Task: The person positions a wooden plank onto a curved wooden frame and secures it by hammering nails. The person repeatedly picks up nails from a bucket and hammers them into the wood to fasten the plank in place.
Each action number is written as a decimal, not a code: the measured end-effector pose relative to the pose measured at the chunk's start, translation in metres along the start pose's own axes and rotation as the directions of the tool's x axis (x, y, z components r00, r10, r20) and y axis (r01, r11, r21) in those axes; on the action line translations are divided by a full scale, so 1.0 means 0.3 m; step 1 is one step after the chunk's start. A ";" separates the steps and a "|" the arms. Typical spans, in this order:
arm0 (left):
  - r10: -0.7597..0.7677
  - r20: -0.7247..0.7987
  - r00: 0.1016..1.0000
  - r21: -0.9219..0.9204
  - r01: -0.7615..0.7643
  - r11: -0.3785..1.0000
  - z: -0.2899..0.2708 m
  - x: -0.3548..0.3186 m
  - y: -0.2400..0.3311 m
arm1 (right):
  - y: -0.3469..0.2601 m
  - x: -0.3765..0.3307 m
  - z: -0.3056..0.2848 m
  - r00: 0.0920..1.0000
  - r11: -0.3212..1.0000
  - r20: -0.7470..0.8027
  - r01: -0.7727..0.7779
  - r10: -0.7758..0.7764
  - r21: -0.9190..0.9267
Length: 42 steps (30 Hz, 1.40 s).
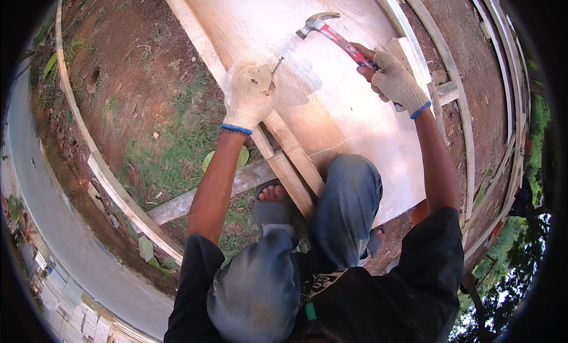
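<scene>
— Tool count, head view?

— One claw hammer (340,41), red and black handle, held over a pale wood sheet (367,136); steel head up and to the left of the right hand (393,80), well apart from the nail (277,65).

— Nails?

— One visible, slanting out beside the left hand (245,94), near the sheet's left edge.

— State of the fingers?

— Right: bare fingertips wrapped around the hammer's handle. Left: curled, largely hidden behind the glove's back; whether pinching the nail or merely beside it, impossible to tell.

— Gloves (247,86)?

— Two, cream knit, each with a blue cuff; small holes in the left one.

— Timber?

— Two narrow lengths (286,178) side by side, lower ends close to the denim knees; one weathered crosspiece (207,195) running off to the left.

— Footwear?

— Two sandals (273,213), one per foot.

— Labels, writing?

— One pale print on the black shirt (384,301), partly folded. Pale marks along the red handle, too small to read. One green tag (310,311) at the shirt front.
</scene>
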<state>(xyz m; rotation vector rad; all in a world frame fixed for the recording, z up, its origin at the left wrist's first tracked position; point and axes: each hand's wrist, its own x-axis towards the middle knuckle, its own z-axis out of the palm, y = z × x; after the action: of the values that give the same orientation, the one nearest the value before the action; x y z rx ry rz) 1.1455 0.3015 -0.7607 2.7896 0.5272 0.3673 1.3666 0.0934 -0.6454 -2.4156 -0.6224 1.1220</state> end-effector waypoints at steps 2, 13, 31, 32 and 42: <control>0.033 -0.095 0.995 -0.068 -0.040 0.997 0.023 0.003 0.030 | 0.036 0.007 0.029 0.979 0.956 -0.197 0.007 0.054 0.294; -0.035 -0.066 0.997 0.169 0.046 0.985 -0.024 -0.024 0.036 | 0.101 0.045 0.076 0.964 0.802 -0.258 0.104 0.064 0.588; -0.741 0.427 0.518 -0.701 0.707 0.091 0.026 -0.189 0.122 | 0.132 -0.141 0.165 0.978 0.707 0.019 -0.162 0.206 0.689; -0.741 0.438 0.509 -0.692 0.717 0.084 0.042 -0.195 0.097 | 0.089 -0.161 0.187 0.965 0.777 0.077 -0.248 0.250 0.578; -0.672 0.560 0.485 -0.572 0.813 0.110 -0.134 -0.149 0.116 | 0.235 -0.258 0.767 0.968 0.986 -0.250 0.034 0.008 0.160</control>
<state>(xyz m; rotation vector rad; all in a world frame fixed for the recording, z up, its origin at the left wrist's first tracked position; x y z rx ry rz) 1.1042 0.2619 -0.7210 1.3236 1.2751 0.0638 1.1568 0.0324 -0.7728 -2.3550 -0.4450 0.8103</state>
